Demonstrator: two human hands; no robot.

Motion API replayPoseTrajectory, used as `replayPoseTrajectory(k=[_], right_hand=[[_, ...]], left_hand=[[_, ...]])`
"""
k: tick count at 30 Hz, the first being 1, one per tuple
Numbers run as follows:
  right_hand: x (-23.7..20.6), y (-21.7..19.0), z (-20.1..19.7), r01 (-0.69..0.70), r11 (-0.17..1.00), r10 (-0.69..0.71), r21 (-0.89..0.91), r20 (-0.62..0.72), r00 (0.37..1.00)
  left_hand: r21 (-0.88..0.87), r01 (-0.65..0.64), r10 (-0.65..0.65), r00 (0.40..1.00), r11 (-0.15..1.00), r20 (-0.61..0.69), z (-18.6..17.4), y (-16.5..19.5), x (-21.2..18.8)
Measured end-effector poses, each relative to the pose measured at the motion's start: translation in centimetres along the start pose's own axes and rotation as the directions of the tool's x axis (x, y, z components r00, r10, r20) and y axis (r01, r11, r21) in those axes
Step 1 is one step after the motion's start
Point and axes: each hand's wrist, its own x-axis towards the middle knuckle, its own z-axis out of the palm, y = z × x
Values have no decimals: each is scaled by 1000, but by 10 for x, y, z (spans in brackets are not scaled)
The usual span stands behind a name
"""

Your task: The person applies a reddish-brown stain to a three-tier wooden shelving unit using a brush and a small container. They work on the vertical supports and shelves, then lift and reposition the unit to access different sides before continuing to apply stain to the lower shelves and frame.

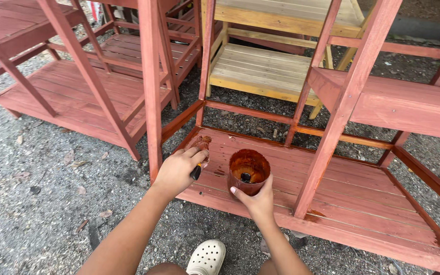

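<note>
Nearest you, a white clog (pixel 207 257) rests on the grey gravel (pixel 42 203), between your two forearms. Your right hand (pixel 258 201) wraps around the near side of a cup (pixel 249 172), fingers closed on its stained wall; the cup stands on the bottom shelf (pixel 362 203) of a red-stained rack, with dark stain pooled inside. Just to its left, your left hand (pixel 178 169) is closed in a fist around a brush (pixel 199 153), whose black handle pokes out beneath the fingers. The brush head, coated brown, presses on the shelf's wet slats near the left corner, close beside the cup but not touching it. A slanted red post (pixel 346 102) rises from the shelf just right of the cup. Behind the rack stands an unstained rack (pixel 260 71) of pale yellow wood, its slatted shelves bare. Farther left, another red rack (pixel 72 91) sits on the gravel, with dry leaves (pixel 72 158) scattered in front of it.
</note>
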Motion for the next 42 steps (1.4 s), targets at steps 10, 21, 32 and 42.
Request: replayPoseTrajectory(k=[10,21,32,42], right_hand=[[-22,-7,56,27,997,-28,78,17,999],[-12,-4,76,7,1000,-7,16,-21,1000],[-8,-1,100,-8,1000,6,-11,-203,979],[-8,-3,93,6,999,-2,37,-118,993]], left_hand=[[-63,221,-226,971,973,-83,-129,14,-102],[-163,129,-163,964,978,-210,-127,-19,-106],[-431,-62,-92,941,900,-327,-120,-89,-40],[-646,-47,-246,902,762,-354,-103,-55,-16]])
